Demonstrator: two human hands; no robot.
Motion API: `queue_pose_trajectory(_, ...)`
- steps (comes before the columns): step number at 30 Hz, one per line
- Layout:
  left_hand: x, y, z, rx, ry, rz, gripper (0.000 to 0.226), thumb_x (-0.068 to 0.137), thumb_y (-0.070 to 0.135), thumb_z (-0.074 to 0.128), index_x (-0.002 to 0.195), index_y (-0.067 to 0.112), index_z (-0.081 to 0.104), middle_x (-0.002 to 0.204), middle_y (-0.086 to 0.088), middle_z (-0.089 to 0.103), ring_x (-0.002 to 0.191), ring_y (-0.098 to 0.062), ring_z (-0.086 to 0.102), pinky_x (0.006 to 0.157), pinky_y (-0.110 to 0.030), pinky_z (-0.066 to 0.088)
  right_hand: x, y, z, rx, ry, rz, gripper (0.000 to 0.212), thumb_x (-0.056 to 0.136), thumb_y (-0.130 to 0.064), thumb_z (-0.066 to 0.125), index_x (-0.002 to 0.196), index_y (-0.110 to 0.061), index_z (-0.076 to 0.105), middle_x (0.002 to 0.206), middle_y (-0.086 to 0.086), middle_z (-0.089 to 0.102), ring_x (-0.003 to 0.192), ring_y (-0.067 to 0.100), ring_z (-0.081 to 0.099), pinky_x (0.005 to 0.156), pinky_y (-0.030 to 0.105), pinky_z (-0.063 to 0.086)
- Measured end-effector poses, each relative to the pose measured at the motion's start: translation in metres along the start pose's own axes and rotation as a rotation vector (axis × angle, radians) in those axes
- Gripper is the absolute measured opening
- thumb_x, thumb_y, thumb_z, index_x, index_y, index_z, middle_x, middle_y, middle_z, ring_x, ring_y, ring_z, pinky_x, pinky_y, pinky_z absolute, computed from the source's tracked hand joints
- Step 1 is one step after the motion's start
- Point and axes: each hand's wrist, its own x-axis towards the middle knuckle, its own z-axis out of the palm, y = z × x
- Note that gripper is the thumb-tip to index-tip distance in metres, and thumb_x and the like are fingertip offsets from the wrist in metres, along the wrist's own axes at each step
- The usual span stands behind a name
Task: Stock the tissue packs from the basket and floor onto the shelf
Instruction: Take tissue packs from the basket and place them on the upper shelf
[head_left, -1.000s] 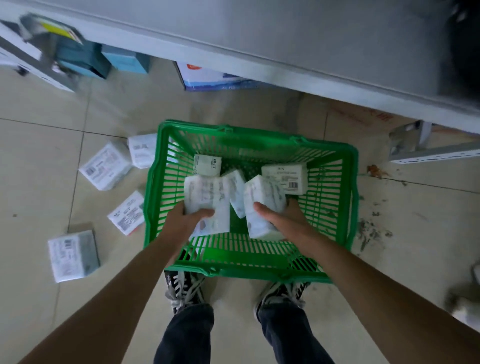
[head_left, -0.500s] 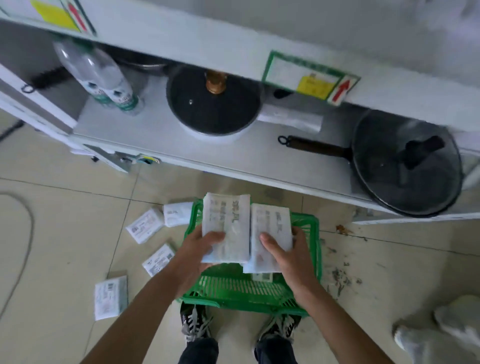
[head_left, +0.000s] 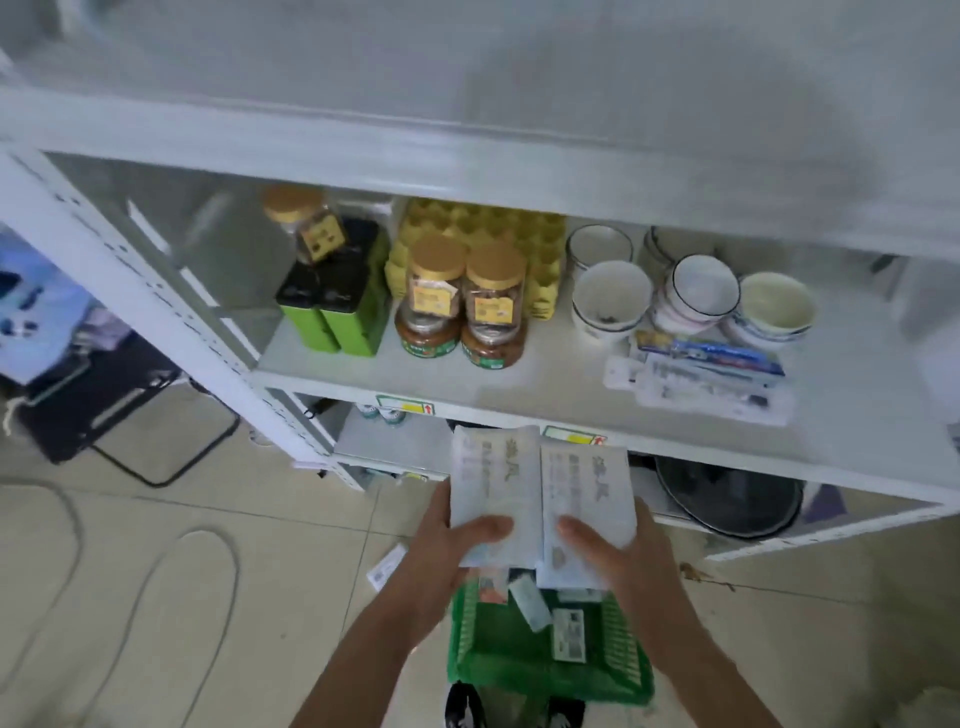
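Note:
My left hand (head_left: 447, 545) grips a white tissue pack (head_left: 493, 483), thumb across its lower face. My right hand (head_left: 618, 556) grips a second white tissue pack (head_left: 584, 499) right beside it. Both packs are raised in front of the white shelf (head_left: 550, 384), their tops at the level of its front edge. Below my hands the green basket (head_left: 493, 654) stands on the floor with a few more packs (head_left: 569, 634) inside. One pack (head_left: 387, 564) lies on the tiles left of the basket, partly hidden by my left arm.
The shelf carries green tins (head_left: 337, 312), gold-lidded jars (head_left: 462, 306), yellow egg trays (head_left: 493, 228), stacked bowls (head_left: 691, 296) and flat packaged items (head_left: 706, 379). A black pan (head_left: 727, 499) sits on the shelf below. A cable (head_left: 156, 571) loops over the floor at left.
Both hands have lifted the two packs out of the basket and up to the shelf's front edge. The view has tilted up from the floor to the shelf with jars and bowls.

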Motion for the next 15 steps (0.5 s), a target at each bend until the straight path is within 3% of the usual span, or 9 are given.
queue_pose_trajectory(4,-0.033,0.066,0.020,-0.027,0.051,0.073,0.074,0.067,0.021,0.084,0.136,0.021,0.058,0.125,-0.007,0.075,0.115,-0.032,0.072,0.102,-0.058,0.054,-0.006,-0.067,-0.004,0.030,0.014,-0.085,0.050,0.075,-0.031,0.091,0.118,-0.034,0.067,0.101,-0.013,0.079,0.085,0.002,0.075,0.067,0.022,0.058)
queue_pose_trajectory(8,-0.058,0.127,0.038,-0.053,0.057,0.208,0.064,0.073,0.014,0.077,0.135,0.021,0.060,0.126,-0.007,0.075,0.115,-0.029,0.073,0.089,-0.044,0.060,-0.009,-0.138,-0.010,0.078,-0.024,-0.191,0.045,0.074,-0.020,0.091,0.109,-0.034,0.065,0.100,-0.013,0.075,0.080,0.000,0.072,0.056,0.013,0.055)
queue_pose_trajectory(11,-0.076,0.174,0.049,-0.049,0.060,0.322,0.066,0.072,0.016,0.077,0.136,0.023,0.061,0.125,-0.006,0.076,0.115,-0.029,0.073,0.095,-0.048,0.059,-0.017,-0.189,-0.011,0.093,-0.032,-0.295,0.047,0.073,-0.024,0.091,0.114,-0.030,0.069,0.101,-0.008,0.080,0.082,0.007,0.077,0.060,0.018,0.059)
queue_pose_trajectory(13,-0.086,0.205,0.051,-0.044,0.062,0.425,0.067,0.073,0.017,0.076,0.137,0.024,0.060,0.125,-0.006,0.075,0.115,-0.029,0.073,0.094,-0.048,0.058,-0.020,-0.222,-0.008,0.084,-0.024,-0.399,0.049,0.074,-0.026,0.091,0.115,-0.035,0.066,0.101,-0.015,0.079,0.083,0.000,0.075,0.057,0.014,0.057)
queue_pose_trajectory(15,-0.093,0.238,0.050,-0.056,0.092,0.538,0.066,0.074,0.016,0.077,0.136,0.029,0.058,0.123,-0.002,0.076,0.112,-0.025,0.074,0.087,-0.045,0.060,-0.020,-0.256,-0.001,0.079,-0.051,-0.491,0.063,0.071,-0.030,0.093,0.122,-0.043,0.058,0.103,-0.024,0.076,0.092,-0.002,0.073,0.065,0.016,0.059)
